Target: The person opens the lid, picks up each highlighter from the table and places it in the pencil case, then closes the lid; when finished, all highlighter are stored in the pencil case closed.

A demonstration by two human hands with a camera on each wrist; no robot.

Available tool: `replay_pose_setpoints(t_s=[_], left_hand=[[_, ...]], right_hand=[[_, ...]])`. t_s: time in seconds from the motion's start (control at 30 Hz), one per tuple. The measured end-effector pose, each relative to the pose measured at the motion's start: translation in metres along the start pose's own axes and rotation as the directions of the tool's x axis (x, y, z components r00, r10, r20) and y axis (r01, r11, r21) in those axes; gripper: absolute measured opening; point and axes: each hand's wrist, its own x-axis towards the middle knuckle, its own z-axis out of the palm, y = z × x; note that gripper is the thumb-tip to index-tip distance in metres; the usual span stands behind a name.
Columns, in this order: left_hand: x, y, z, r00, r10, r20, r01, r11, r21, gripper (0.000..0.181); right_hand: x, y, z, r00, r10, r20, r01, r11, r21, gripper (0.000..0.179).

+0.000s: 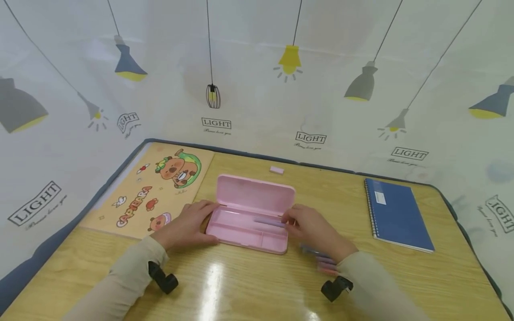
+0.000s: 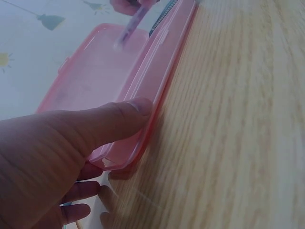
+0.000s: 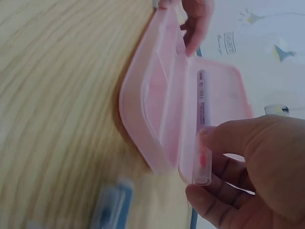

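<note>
A pink pencil case [image 1: 254, 196] lies on the table with its lid up, its tray divided into compartments. At its left end my left hand [image 1: 186, 226] holds it, the thumb [image 2: 126, 112] on the front rim and other fingers round the outside. Over the right side of the rear compartment my right hand [image 1: 313, 227] pinches a pen [image 3: 202, 109] between thumb and fingers. The pen has a pale purple barrel and a clear cap with something red inside. Below the right hand, several pens [image 1: 326, 264] lie on the table, partly hidden by the wrist.
On the left lies a yellow capybara folder [image 1: 140, 191]. A small pink eraser [image 1: 276, 170] is behind the case. To the right lies a blue spiral notebook [image 1: 397, 214]. A lamp-print curtain [image 1: 257, 111] encloses the table's back and sides.
</note>
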Motion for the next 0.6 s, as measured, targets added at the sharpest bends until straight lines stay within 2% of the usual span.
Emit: replay_pose_setpoints(t_s=[0.23, 0.43, 0.6], left_hand=[[0.0, 0.0, 0.0, 1.0, 0.002, 0.0, -0.002, 1.0, 0.007, 0.093], [0.0, 0.001, -0.001, 1.0, -0.005, 0.016, 0.005, 1.0, 0.0, 0.093], [0.0, 0.002, -0.002, 0.999, -0.026, 0.022, 0.026, 1.0, -0.016, 0.093]], right_hand=[[0.019, -0.02, 0.02, 0.994, 0.101, 0.051, -0.102, 0.995, 0.02, 0.01], [0.025, -0.021, 0.033, 0.993, 0.098, 0.066, -0.099, 0.995, 0.007, 0.014], [0.027, -0.023, 0.035, 0.994, 0.088, 0.07, -0.09, 0.996, 0.028, 0.014]])
